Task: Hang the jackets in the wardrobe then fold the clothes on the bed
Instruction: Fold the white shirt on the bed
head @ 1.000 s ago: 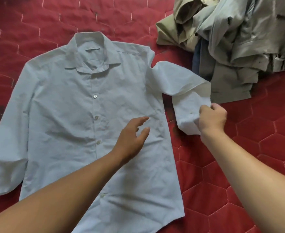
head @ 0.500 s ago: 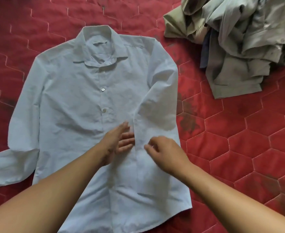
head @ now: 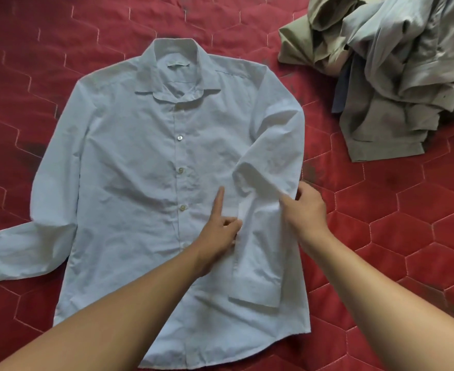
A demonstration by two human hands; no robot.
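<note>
head view: a pale shirt [head: 145,188] lies face up, buttoned, on a red quilt [head: 407,223], collar toward 12 o'clock. its sleeve [head: 268,210] on the 3 o'clock side is doubled back over the front, cuff toward 6 o'clock. the left hand [head: 220,226] pins the sleeve's inner edge, index finger extended toward 12 o'clock, other fingers curled, gripping nothing that can be seen. the right hand [head: 304,207] pinches the sleeve's outer fold between thumb and fingers. the other sleeve [head: 19,250] trails loose toward 9 o'clock. a pile [head: 381,76] of unfolded clothes sits well apart at 2 o'clock. risk, as judged: the puffed bend above the hands may spring open on letting go, so the fold would set crooked; thin cloth may slide on the quilt.
</note>
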